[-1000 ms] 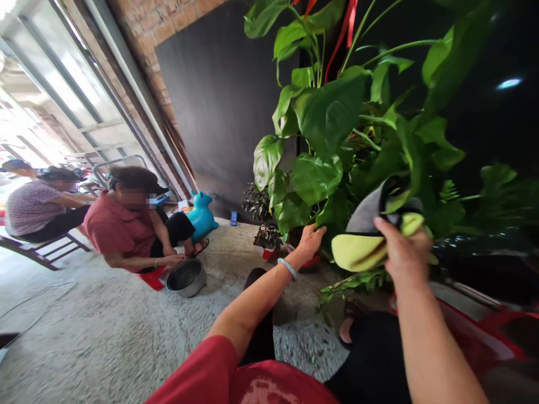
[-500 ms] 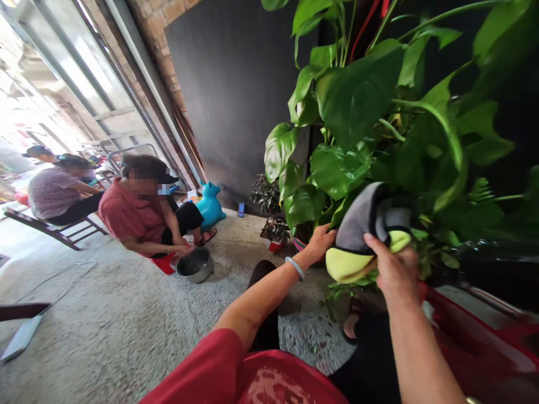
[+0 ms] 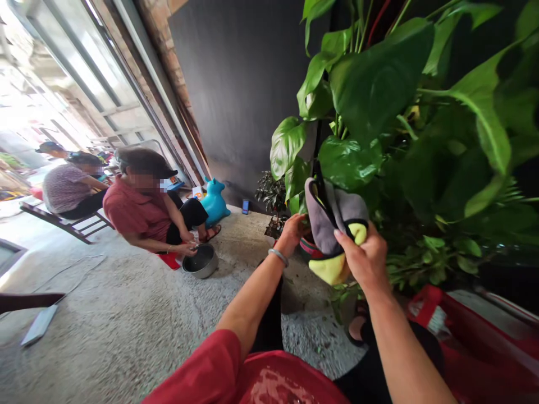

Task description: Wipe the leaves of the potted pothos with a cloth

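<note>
A grey and yellow cloth with black edging is bunched in my right hand, thumb pressed on its front. It hangs before the lower leaves of a big green plant. Left of the cloth, my left hand reaches in with bent fingers just under a leaf. Its fingertips are partly hidden, and what they grip I cannot make out. Close to both hands, a reddish striped pot shows behind the cloth.
A small dark-leaved potted plant stands by the black panel. To the left, a seated person holds their hands over a metal basin. A blue toy animal and phone are beyond. A red container lies right.
My right hand has brought the cloth left and turned it, so more of its grey side faces me. My left hand has drawn back leftward. The view has shifted slightly.
</note>
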The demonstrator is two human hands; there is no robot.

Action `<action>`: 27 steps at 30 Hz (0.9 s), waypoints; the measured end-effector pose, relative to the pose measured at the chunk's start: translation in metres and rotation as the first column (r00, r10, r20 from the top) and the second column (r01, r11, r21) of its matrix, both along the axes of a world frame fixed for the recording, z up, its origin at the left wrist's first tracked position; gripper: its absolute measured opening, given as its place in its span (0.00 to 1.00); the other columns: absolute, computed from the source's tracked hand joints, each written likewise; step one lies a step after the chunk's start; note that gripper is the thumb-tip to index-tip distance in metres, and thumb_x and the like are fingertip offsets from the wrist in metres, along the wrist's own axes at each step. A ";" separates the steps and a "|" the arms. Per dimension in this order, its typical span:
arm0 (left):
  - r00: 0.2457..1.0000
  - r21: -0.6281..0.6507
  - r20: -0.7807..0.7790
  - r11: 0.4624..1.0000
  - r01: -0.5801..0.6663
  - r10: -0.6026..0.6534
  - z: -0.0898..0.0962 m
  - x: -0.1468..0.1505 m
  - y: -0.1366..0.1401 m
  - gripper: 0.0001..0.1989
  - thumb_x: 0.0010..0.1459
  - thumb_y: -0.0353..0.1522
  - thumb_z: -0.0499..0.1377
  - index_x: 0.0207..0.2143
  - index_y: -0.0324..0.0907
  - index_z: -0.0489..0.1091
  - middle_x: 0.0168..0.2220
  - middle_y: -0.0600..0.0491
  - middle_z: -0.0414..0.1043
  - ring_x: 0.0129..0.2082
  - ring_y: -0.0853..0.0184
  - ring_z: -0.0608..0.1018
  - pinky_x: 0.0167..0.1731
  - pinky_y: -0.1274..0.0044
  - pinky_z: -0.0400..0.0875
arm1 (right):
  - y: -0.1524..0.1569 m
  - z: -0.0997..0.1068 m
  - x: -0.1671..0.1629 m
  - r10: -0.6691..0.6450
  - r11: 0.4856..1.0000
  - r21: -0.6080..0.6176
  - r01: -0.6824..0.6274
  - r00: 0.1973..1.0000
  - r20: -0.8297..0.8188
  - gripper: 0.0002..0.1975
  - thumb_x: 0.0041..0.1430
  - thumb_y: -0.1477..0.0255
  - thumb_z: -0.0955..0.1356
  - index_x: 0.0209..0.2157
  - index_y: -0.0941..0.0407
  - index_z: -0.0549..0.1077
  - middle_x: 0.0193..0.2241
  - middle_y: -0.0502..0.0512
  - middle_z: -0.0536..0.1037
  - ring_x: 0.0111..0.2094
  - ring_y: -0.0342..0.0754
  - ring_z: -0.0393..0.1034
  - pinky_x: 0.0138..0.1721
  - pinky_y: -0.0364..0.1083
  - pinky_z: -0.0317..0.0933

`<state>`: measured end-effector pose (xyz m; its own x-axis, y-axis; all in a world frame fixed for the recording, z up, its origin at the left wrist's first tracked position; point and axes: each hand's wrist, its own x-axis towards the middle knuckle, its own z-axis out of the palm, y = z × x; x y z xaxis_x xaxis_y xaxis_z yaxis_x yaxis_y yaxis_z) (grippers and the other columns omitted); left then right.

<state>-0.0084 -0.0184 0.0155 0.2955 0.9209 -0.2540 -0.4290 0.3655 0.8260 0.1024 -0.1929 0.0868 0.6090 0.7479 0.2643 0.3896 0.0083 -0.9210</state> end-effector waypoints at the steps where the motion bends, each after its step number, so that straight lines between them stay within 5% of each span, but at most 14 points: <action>1: 1.000 -0.006 -0.016 1.000 0.009 -0.010 0.001 0.004 -0.004 0.15 0.44 0.34 0.70 0.27 0.42 0.65 0.23 0.58 0.67 0.24 0.71 0.70 0.31 0.76 0.70 | 0.010 -0.001 0.000 -0.028 0.999 -0.021 0.028 0.999 0.022 0.19 0.45 0.52 0.70 0.32 0.50 0.68 0.30 0.57 0.78 0.34 0.54 0.69 0.40 0.51 0.62; 4: 0.998 -0.036 -0.068 0.999 0.001 -0.003 0.000 0.005 -0.018 0.19 0.41 0.33 0.72 0.25 0.42 0.63 0.21 0.61 0.64 0.22 0.73 0.67 0.27 0.78 0.65 | 0.006 -0.030 -0.003 0.006 0.986 -0.165 -0.005 1.000 0.002 0.16 0.37 0.57 0.71 0.26 0.49 0.66 0.22 0.55 0.74 0.28 0.54 0.66 0.35 0.52 0.61; 8: 0.991 -0.024 -0.120 0.998 -0.064 0.061 0.001 -0.001 -0.026 0.19 0.40 0.33 0.74 0.25 0.42 0.65 0.21 0.61 0.63 0.22 0.75 0.67 0.26 0.80 0.63 | -0.046 -0.062 -0.006 0.096 0.954 -0.278 -0.109 0.994 -0.060 0.16 0.36 0.54 0.70 0.25 0.49 0.70 0.19 0.52 0.74 0.25 0.54 0.67 0.31 0.51 0.62; 11: 0.993 0.000 -0.112 0.999 -0.039 0.039 0.005 0.006 -0.031 0.18 0.41 0.34 0.73 0.25 0.41 0.65 0.21 0.60 0.65 0.23 0.74 0.68 0.27 0.79 0.65 | -0.056 -0.046 -0.001 -0.031 0.983 -0.184 0.028 0.999 -0.013 0.21 0.40 0.49 0.70 0.30 0.50 0.72 0.25 0.54 0.77 0.29 0.55 0.70 0.35 0.52 0.65; 14: 0.996 0.015 -0.089 1.000 -0.002 0.004 0.005 0.014 -0.037 0.18 0.40 0.34 0.73 0.25 0.41 0.66 0.22 0.60 0.66 0.23 0.74 0.70 0.29 0.79 0.69 | -0.033 -0.025 0.007 -0.235 0.971 -0.036 0.237 0.970 0.061 0.25 0.42 0.47 0.69 0.35 0.51 0.70 0.30 0.59 0.78 0.34 0.59 0.72 0.39 0.54 0.65; 18: 0.999 0.043 -0.019 0.999 -0.031 0.032 -0.004 0.009 -0.036 0.17 0.44 0.37 0.72 0.28 0.41 0.67 0.25 0.58 0.69 0.24 0.73 0.71 0.30 0.78 0.70 | -0.017 -0.042 0.014 -0.135 0.977 -0.165 0.134 0.991 0.000 0.23 0.35 0.51 0.69 0.32 0.50 0.69 0.27 0.58 0.76 0.32 0.59 0.71 0.39 0.55 0.64; 23: 0.954 -0.120 -0.092 0.948 -0.295 0.286 -0.030 0.001 -0.024 0.13 0.49 0.34 0.66 0.38 0.40 0.72 0.33 0.53 0.75 0.30 0.71 0.74 0.35 0.77 0.70 | -0.041 -0.068 0.034 -0.194 0.957 -0.239 0.166 0.976 -0.100 0.24 0.35 0.48 0.72 0.30 0.51 0.71 0.24 0.53 0.75 0.29 0.55 0.69 0.35 0.52 0.63; 27: 0.985 0.054 -0.126 0.993 -0.108 0.114 -0.044 0.041 -0.019 0.22 0.38 0.21 0.67 0.39 0.42 0.75 0.39 0.50 0.79 0.40 0.64 0.78 0.44 0.74 0.71 | -0.015 -0.048 0.052 -0.328 0.938 -0.116 0.326 0.945 -0.001 0.26 0.40 0.47 0.70 0.36 0.52 0.70 0.32 0.57 0.78 0.35 0.57 0.71 0.39 0.53 0.64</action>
